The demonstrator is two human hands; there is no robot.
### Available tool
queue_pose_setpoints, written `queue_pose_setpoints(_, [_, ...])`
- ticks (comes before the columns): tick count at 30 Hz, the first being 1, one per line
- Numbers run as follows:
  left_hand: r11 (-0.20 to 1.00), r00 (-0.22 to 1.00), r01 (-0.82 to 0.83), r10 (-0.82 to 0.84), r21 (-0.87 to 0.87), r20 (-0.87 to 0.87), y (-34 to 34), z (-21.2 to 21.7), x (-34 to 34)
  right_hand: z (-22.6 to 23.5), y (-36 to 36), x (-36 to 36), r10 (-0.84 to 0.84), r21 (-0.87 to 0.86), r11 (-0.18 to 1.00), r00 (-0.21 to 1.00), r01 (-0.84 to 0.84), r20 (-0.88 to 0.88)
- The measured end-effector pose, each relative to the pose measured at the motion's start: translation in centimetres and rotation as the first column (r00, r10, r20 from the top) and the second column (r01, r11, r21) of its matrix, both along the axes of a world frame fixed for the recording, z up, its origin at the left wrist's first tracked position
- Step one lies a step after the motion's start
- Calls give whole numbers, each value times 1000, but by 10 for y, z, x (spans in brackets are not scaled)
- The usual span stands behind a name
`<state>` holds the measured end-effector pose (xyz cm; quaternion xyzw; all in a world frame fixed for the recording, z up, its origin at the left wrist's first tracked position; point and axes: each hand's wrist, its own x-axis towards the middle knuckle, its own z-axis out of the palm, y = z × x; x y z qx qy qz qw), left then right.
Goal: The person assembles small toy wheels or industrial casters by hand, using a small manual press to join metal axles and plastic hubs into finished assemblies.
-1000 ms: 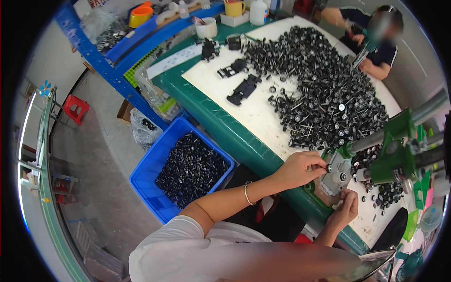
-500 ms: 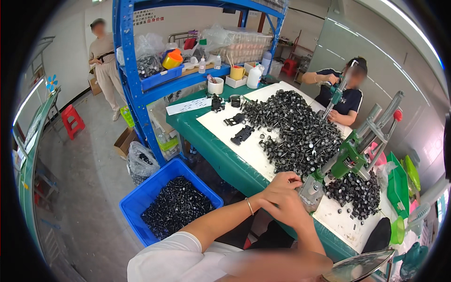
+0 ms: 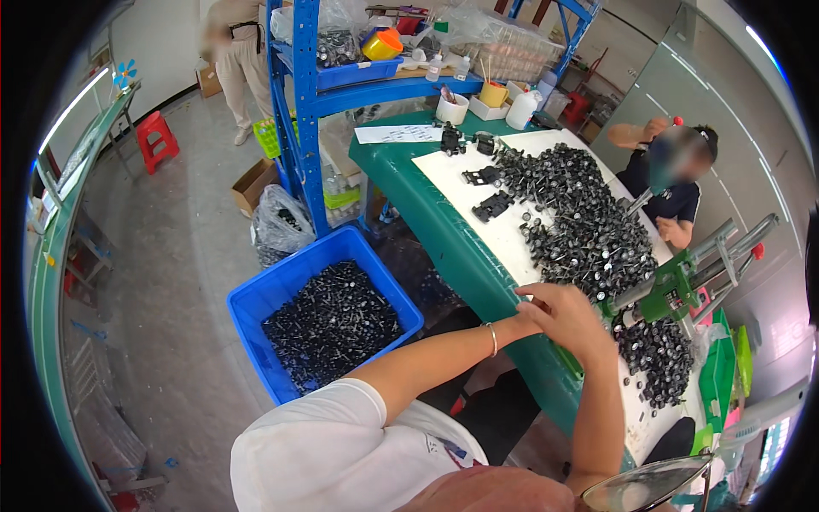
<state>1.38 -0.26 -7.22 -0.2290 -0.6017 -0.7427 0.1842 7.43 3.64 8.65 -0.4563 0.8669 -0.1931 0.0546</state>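
My left hand (image 3: 526, 324) reaches in with a bracelet on its wrist, and its fingers are hidden behind my other hand. Crossing over it, my right hand (image 3: 573, 320) has bent fingers drawn together at the table edge; anything small between them cannot be made out. Both hands are beside a green hand press (image 3: 670, 294) with metal columns and a red knob, whose base is hidden behind my hand. Beyond them spreads a big heap of small black wheels on metal axles (image 3: 589, 226). Loose small black wheels (image 3: 655, 363) lie in a smaller heap at the press's near side.
On the floor at left, a blue bin (image 3: 247, 320) holds many wheel-and-axle parts. Black toy car chassis (image 3: 493, 206) lie on the white board. Across the table a co-worker (image 3: 682, 171) sits at another press. A blue shelf rack (image 3: 305, 136) stands behind the bin.
The view has tilted down, shifting the scene. My right hand has moved up over my left, hiding its fingers. The co-worker's raised hand is higher, by a red knob.
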Motion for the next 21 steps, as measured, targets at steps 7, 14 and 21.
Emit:
queue_pose_setpoints(7, [999, 999, -28, 28, -16, -28, 0, -6, -2, 6, 10, -1, -18, 148, 989, 1000, 16, 10])
queue_pose_setpoints(14, [961, 987, 56, -13, -272, 159, 2, -10, -10, 68, 11, 40, -183, -830, 546, 983, 113, 13])
queue_pose_setpoints(21, [972, 992, 14, 16, -234, 128, -4, 5, -3, -43, 46, 41, -127, -283, 944, 977, 172, 170])
